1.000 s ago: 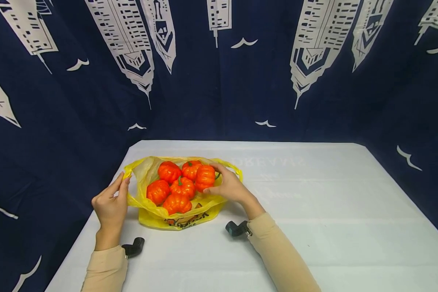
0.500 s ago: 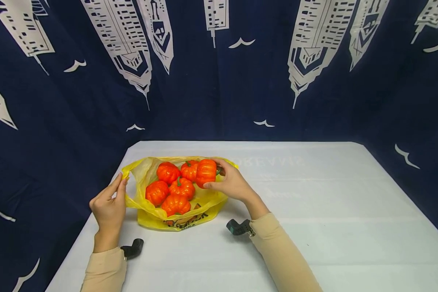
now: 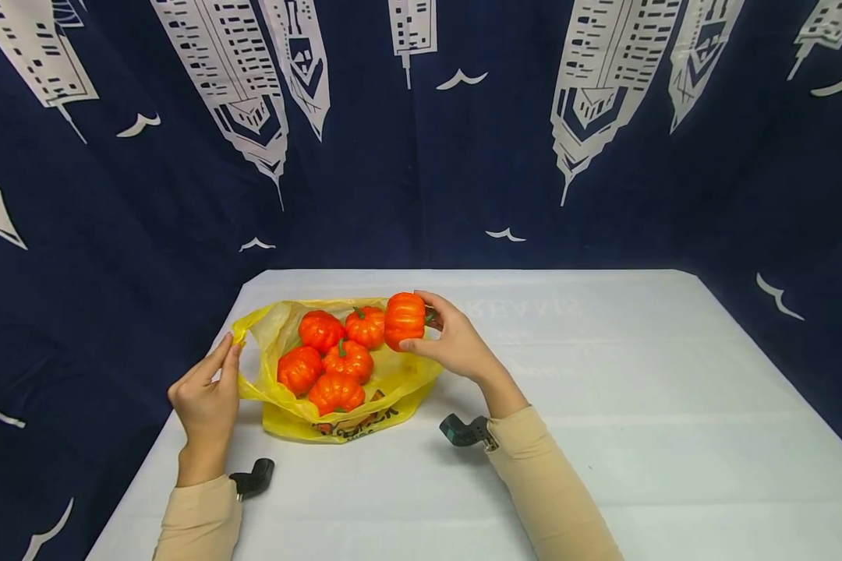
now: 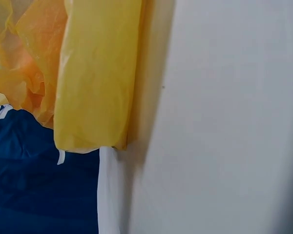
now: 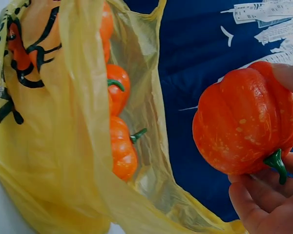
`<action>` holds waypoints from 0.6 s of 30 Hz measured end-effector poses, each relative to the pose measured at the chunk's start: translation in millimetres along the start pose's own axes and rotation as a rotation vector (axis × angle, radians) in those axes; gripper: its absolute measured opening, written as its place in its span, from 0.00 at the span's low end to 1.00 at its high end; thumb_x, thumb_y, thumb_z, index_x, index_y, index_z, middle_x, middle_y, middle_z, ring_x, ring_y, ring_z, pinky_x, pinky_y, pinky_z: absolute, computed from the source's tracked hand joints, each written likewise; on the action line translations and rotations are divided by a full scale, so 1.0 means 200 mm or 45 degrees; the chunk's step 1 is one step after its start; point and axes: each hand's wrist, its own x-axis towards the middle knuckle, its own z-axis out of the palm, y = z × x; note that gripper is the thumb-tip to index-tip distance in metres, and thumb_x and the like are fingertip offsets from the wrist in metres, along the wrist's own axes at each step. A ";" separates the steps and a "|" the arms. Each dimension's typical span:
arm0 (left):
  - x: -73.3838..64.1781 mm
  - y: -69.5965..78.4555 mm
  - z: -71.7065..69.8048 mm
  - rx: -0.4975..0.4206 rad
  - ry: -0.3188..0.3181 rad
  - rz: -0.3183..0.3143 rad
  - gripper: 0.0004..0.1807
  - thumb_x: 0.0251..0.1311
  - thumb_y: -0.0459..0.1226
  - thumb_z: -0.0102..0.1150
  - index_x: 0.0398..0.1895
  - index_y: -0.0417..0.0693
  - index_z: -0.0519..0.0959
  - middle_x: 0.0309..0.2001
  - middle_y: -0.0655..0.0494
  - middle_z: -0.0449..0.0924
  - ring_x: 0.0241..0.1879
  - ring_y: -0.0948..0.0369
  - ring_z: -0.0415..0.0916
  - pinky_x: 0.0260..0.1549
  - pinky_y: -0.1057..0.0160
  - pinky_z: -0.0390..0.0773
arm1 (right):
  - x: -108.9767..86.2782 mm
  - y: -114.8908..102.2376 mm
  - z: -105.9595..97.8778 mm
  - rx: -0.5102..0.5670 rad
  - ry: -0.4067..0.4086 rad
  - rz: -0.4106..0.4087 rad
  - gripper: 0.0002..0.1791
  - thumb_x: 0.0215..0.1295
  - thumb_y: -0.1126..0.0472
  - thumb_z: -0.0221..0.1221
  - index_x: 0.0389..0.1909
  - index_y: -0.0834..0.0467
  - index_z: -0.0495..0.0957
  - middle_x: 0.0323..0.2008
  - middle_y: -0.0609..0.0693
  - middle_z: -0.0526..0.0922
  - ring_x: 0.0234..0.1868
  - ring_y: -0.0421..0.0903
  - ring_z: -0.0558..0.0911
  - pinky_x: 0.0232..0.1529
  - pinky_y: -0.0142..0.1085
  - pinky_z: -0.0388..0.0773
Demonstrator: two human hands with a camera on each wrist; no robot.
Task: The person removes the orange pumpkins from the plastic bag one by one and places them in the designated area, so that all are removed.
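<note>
A yellow plastic bag (image 3: 281,421) with dark print lies open-mouthed on the table, several small orange pumpkins (image 3: 320,331) with green stems inside it. At its left side, my left hand (image 3: 206,401) pinches the bag's handle between thumb and fingers. My right hand (image 3: 459,343) grips another pumpkin (image 3: 405,320) above the bag's right rim, thumb on the near side. In the right wrist view this held pumpkin (image 5: 246,119) shows its green stem toward the palm, apart from the bag. The left wrist view shows only the bag's side (image 4: 97,73); the left hand is out of it.
A white-covered table (image 3: 638,405) extends to the right of the bag. Behind it hangs a dark blue curtain (image 3: 421,171) printed with white buildings and birds. A black wrist camera (image 3: 465,431) sits on the right sleeve, and another (image 3: 254,477) on the left.
My right hand has lifted its pumpkin up and slightly right, out from among the others to above the bag's right rim. The left hand keeps its pinch on the handle.
</note>
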 end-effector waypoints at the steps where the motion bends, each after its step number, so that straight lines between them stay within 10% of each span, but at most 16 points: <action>1: 0.00 0.00 0.00 0.000 -0.001 0.000 0.13 0.40 0.28 0.68 0.33 0.44 0.83 0.28 0.45 0.83 0.33 0.77 0.75 0.34 0.87 0.68 | 0.00 0.00 -0.01 -0.007 0.010 0.003 0.40 0.49 0.61 0.64 0.63 0.59 0.57 0.56 0.52 0.68 0.52 0.51 0.72 0.54 0.45 0.69; 18: 0.00 0.02 -0.01 0.020 -0.013 -0.015 0.13 0.41 0.30 0.67 0.34 0.47 0.83 0.30 0.46 0.83 0.35 0.76 0.75 0.36 0.87 0.68 | -0.02 -0.01 -0.12 0.035 0.158 0.017 0.38 0.49 0.59 0.65 0.60 0.58 0.59 0.53 0.54 0.70 0.50 0.51 0.71 0.54 0.46 0.69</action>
